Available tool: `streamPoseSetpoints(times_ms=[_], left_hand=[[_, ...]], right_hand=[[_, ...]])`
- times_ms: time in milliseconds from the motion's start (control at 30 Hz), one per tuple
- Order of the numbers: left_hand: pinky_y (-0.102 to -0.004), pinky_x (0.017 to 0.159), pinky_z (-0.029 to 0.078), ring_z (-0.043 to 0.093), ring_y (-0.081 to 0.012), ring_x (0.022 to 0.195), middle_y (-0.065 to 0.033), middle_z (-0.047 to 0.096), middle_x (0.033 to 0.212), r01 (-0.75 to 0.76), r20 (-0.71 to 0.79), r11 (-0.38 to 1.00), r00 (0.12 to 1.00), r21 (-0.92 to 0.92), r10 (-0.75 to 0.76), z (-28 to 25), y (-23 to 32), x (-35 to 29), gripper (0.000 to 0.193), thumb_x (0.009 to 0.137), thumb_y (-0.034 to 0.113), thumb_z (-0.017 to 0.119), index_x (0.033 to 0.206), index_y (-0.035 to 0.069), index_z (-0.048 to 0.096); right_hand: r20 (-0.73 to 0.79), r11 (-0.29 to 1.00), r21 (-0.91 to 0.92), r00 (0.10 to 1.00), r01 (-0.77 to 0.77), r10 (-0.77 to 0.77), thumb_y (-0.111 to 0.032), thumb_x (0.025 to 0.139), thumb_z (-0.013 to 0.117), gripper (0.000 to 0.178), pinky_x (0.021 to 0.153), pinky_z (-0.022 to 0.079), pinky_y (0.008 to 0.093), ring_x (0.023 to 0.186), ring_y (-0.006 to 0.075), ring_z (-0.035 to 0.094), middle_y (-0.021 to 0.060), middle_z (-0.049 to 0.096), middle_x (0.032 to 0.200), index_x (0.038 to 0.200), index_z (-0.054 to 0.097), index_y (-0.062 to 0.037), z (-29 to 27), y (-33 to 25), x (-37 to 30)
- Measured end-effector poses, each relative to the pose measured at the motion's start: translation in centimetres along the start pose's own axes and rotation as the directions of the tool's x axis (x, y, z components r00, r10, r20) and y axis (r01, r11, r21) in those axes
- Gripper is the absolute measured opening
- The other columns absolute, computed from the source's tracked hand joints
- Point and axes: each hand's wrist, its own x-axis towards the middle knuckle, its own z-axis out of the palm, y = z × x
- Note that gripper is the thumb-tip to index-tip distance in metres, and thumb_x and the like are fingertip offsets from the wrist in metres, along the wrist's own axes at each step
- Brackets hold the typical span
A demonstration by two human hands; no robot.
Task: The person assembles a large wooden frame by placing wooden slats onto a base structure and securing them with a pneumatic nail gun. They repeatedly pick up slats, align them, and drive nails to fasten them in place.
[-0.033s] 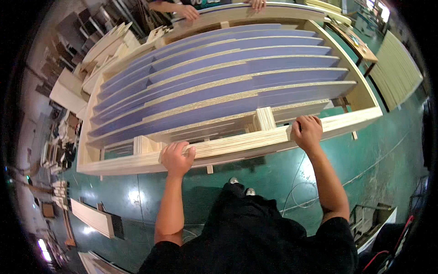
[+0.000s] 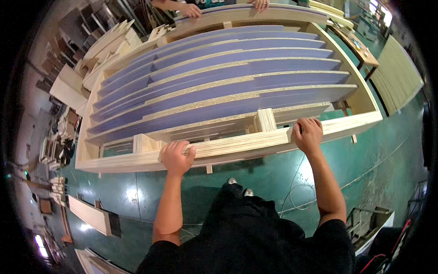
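**Both hands clamped on the near rail of a wooden crate**

The left hand has its grip curled over the near rail of a large open wooden crate, fingers wrapped over the top edge and pressed onto the pale plywood. The right hand holds the same rail further along, its grip likewise closed over the top edge, knuckles up. Both forearms come up from the lower edge of the picture, well apart from each other.

Between the two hands, just behind the rail, an upright wooden block stands inside the crate; a second block stands near the left hand, toward the crate's left end.

The crate sits on a green floor and is filled with long blue-faced chipboard panels standing on edge in a row, their raw speckled edges facing up (the fisheye bends them into arcs).

At the far side of the crate, another person's hands rest on the far rail.

Below the near rail the person's shoes show on the floor, above dark trousers. To the left, pale boards are stacked beside the crate, and a loose plank lies on the floor. A thin cable runs across the floor on the right.
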Motion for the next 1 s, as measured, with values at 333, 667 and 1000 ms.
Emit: streamPoseSetpoints(times_ms=[333,667,1000], left_hand=[[-0.0467,0.081,0.052,0.069,-0.034,0.083,-0.0105,0.073,0.085,0.011,-0.001,1.0,1.0,0.018,-0.011,-0.6,1.8,0.2,0.034,0.088,0.045,0.068,0.09,0.011,0.073],[-0.0451,0.084,0.05,0.07,-0.0322,0.088,-0.0093,0.074,0.089,0.051,0.031,0.999,0.998,-0.012,-0.051,-0.7,1.5,0.1,0.035,0.088,0.045,0.068,0.092,0.011,0.074],[-0.0498,0.113,0.04,0.058,-0.0326,0.127,-0.0153,0.064,0.13,-0.104,-0.003,0.958,0.994,-0.267,0.107,-5.5,1.4,10.3,0.043,0.085,0.027,0.079,0.121,0.007,0.067]], right_hand=[[-0.013,0.998,0.059,0.999,-0.033,0.033,-0.022,0.088,0.066,0.014,0.099,0.046,0.0428,0.087,0.0296,0.068,0.0079,0.071,0.082,0.081,0.068,-0.0102,0.5,1.2,-0.1],[0.038,0.997,0.043,0.998,-0.058,0.056,-0.023,0.09,0.065,0.014,0.104,0.044,0.0424,0.092,0.0264,0.07,0.0052,0.074,0.087,0.087,0.071,-0.0109,0.8,1.3,0.0],[-0.116,0.934,-0.224,0.944,0.278,-0.308,-0.019,0.083,0.079,0.08,0.121,0.027,0.0551,0.139,0.0349,0.046,0.0123,0.052,0.143,0.153,0.041,-0.0172,-2.4,-3.0,13.2]])
